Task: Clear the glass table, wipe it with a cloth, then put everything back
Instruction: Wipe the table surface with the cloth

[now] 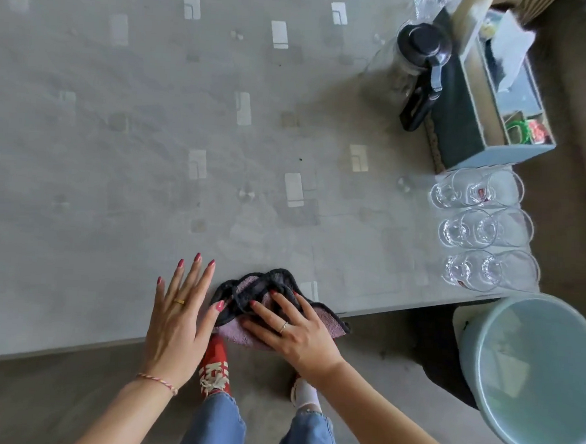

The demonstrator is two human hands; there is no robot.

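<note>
Both hands flat, left hand (179, 321) fingers spread, right hand (292, 328) pressing cloth (245, 298); glasses (483, 230), jug (419, 71), bin (536, 370) rightward

A single head-worn view looks steeply down, close over the glass table's (109, 279) near edge.

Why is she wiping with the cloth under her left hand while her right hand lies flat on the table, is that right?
Not quite: the hands are swapped. The head view shows the right hand pressing the cloth, while the left hand lies flat on the table.
</note>
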